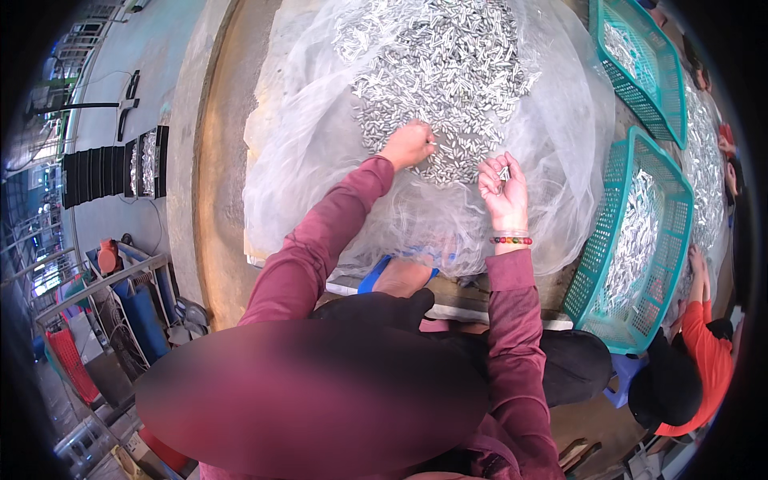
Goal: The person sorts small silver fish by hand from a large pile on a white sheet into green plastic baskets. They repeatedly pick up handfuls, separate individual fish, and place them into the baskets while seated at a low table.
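Note:
A broad pile of small silver metal cylinders (448, 72) lies spread on a translucent white mesh sheet (296, 176) in front of me. At the pile's near edge, my left hand (408, 144) is palm down with its fingers drawn together among the pieces. What its fingertips hold, if anything, is too small to make out. My right hand (504, 188) is turned palm up just above the near right edge of the pile. Its fingers curl over a few of the silver pieces, and a beaded bracelet (510, 240) circles the wrist.
To my right stands a green plastic basket (596, 240) holding silver pieces, with a second green basket (632, 90) beyond it. A co-worker in an orange sleeve (708, 376) works past the baskets. A raised concrete edge (220, 160) runs along the left.

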The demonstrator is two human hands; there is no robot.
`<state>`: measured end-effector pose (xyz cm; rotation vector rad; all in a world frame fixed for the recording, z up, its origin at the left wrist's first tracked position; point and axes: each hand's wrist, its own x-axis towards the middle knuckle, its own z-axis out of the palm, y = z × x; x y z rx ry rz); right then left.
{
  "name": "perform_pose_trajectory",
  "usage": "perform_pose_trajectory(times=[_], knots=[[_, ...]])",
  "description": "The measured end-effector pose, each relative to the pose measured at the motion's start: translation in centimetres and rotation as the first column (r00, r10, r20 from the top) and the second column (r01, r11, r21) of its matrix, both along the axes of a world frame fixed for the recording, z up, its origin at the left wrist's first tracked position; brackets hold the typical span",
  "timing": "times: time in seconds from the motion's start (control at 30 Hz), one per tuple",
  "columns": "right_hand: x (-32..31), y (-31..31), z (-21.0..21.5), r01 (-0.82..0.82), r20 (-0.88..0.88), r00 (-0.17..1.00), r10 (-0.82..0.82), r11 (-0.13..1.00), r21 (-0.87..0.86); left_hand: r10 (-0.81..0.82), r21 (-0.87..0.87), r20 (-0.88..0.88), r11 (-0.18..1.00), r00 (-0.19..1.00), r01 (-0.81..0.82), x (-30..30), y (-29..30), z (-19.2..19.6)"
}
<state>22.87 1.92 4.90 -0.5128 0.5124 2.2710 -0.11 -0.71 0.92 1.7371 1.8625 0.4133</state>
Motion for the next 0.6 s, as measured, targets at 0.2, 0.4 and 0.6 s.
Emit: perform_pose_trajectory(times=[0.2,0.4,0.6], knots=[[-0.6,1.2,1.0,-0.29,0.218,0.946,0.239,0.925,0.244,0.232,-0.13,0.354,0.972,0.906,-0.197,-2.8,1.1,3.3],[-6.8,4.5,-1.2,-0.987,0.823,-0.009,-0.567,0.137,0.084,0.276,-0.125,0.463,0.961,0.842,-0.247,-4.0,2.1,5.1],[-8.4,2.7,-3.1,-0.913,0.447,-0.028,-0.894,-0.16,-0.376,0.568,-0.446,0.611,0.823,0.551,-0.352,-6.2,2.3,5.6]])
